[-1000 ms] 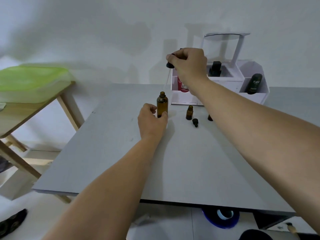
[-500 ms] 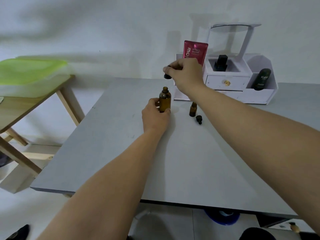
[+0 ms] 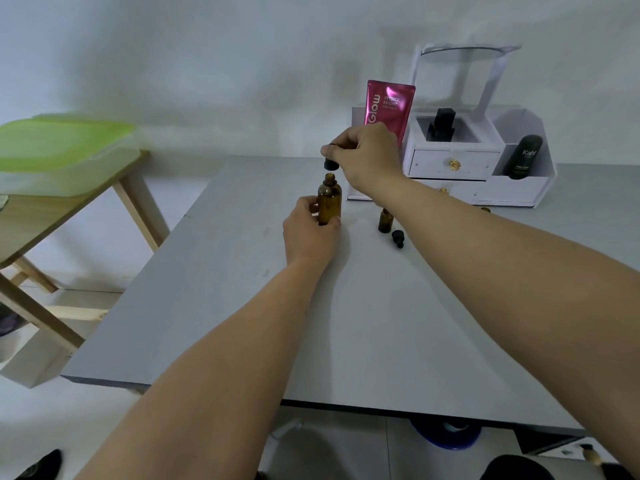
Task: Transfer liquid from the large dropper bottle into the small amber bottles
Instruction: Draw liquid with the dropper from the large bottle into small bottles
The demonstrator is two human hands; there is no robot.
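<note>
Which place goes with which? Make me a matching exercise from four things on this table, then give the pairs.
1. large amber bottle
2. black dropper cap
3. small amber bottle
4. pink tube

A. in the white organizer
B. pinched in the right hand
C. held by the left hand
D. standing open beside a loose black dropper

Pairs: 1-C, 2-B, 3-D, 4-A

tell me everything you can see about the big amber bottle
The large amber bottle looks like brown translucent glass, with a round body, sloped shoulders and a narrow neck. It stands upright on the grey table, its mouth open. The left hand grips its lower body. Its black dropper cap is held just above the mouth by the right hand. I cannot tell the liquid level inside.
</note>
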